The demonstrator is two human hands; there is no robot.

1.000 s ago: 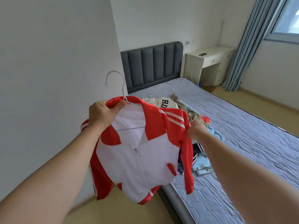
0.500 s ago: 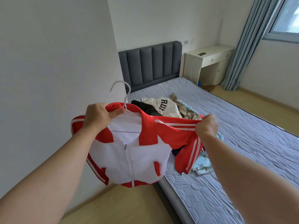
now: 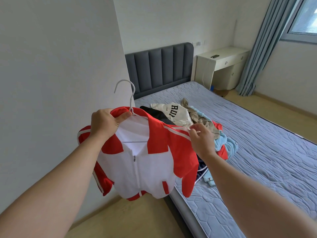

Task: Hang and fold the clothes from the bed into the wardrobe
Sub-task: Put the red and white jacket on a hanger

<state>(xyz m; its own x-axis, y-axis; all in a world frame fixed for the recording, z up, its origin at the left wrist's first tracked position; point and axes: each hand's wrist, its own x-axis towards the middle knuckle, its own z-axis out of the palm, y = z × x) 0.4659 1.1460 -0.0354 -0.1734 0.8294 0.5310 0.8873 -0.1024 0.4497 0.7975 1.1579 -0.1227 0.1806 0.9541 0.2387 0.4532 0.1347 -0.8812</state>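
1. Head view is showing a red and white zip jacket point(image 3: 142, 169) hanging in the air over the near corner of the bed point(image 3: 267, 152). It is threaded onto a white wire hanger point(image 3: 131, 98) whose hook is sticking up above the collar.
2. The left hand point(image 3: 106, 122) is gripping the collar, its fingers curling round the cloth and the thumb pressing just beside the hanger's neck. This hand appears to be carrying the weight.
3. The right hand point(image 3: 202, 140) is pinching the striped shoulder on its own side between thumb and fingertips.
4. The step looks like seating that shoulder over the hanger's end. Doing it well is likely meaning drawing the seam outward until it is sitting squarely on the wire and matching the other shoulder. The hook should be pointing upright so the collar is not slipping off.
5. The sleeve under the left forearm is bunching up and is probably needing a shake loose.
6. Behind the jacket, a pile of clothes point(image 3: 188, 117) is lying on the bed's quilted blue-grey cover and waiting its turn. It is including a cream top with black lettering and dark, khaki, pale blue and red pieces.
7. Further out, a dark grey padded headboard point(image 3: 159, 67) is standing against the far wall. A white desk point(image 3: 223, 66) beside it is carrying a small dark object point(image 3: 215, 56) on its tabletop.
8. A blue-grey curtain point(image 3: 257, 48) is hanging by the window point(image 3: 305, 18), and a wooden floor point(image 3: 120, 220) is running alongside the bed.
9. No wardrobe is appearing in view.
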